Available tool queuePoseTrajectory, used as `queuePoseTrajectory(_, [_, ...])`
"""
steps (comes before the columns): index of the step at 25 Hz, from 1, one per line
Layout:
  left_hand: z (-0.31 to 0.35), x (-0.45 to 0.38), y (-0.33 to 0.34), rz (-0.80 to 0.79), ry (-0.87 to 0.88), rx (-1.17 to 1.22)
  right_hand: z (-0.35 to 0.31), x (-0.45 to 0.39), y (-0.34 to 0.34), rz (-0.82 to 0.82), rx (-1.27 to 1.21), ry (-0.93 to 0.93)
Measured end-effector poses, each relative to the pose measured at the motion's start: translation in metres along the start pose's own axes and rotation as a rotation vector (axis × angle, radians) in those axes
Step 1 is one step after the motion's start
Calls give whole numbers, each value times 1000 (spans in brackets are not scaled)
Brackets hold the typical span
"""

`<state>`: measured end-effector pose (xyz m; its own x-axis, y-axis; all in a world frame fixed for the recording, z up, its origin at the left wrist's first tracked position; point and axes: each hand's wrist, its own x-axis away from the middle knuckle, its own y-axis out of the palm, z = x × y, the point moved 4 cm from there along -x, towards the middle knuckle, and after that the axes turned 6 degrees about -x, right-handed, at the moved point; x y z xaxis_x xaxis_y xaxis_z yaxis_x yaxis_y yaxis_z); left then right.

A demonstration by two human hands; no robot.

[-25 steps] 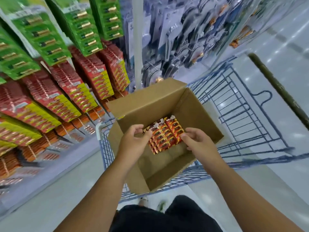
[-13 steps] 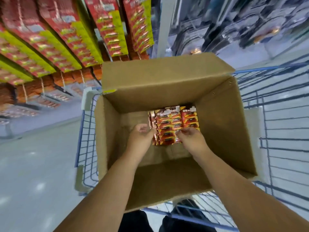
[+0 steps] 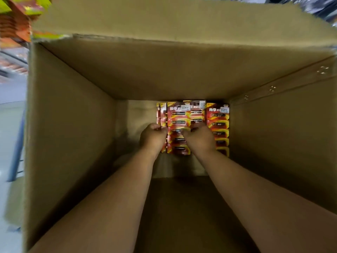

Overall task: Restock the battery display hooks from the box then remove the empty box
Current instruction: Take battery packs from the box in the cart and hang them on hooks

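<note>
1. Deep in the middle of the frame, a large cardboard box point(image 3: 73, 115) fills almost the whole view; its brown walls go down to a floor in the centre.
2. On that floor lie the battery packs point(image 3: 218, 123), red and yellow cards in rows side by side, against the far wall of the box.
3. Both forearms come in from the lower edge of the frame and reach down to the packs.
4. The left hand point(image 3: 153, 136) is at the left edge of the packs, with its fingers curled onto the cards; it seems to grip them, but the fingertips are hidden.
5. The right hand point(image 3: 199, 139) is just beside it, in the middle of the packs, fingers also curled down around the cards.
6. The two hands are very near to each other, almost touching.
7. At the upper left of the frame, blurred hanging packs point(image 3: 16, 19) in red, orange and yellow show outside the box.
8. At the left edge, a blue bar point(image 3: 15, 152) stands beside the box wall.
</note>
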<state>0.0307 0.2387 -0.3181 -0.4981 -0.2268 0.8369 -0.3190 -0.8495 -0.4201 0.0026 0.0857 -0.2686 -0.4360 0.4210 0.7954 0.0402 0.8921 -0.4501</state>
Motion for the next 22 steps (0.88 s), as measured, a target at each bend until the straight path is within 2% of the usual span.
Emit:
queuePoseTrajectory(4, [-4,-16,9,45,-7,-31,7,-12,14,57,36,-34])
queuePoseTrajectory(10, [-11,-17,14,3,-15,122,12,-13,24,9,-188,49])
queuePoseTrajectory(15, [3,-4,11,-12,51,44,8,2,-2,-1,-313,114])
queuePoseTrajectory(22, [-4,14,-19,-33,27,188,17,18,-37,26,-414,147])
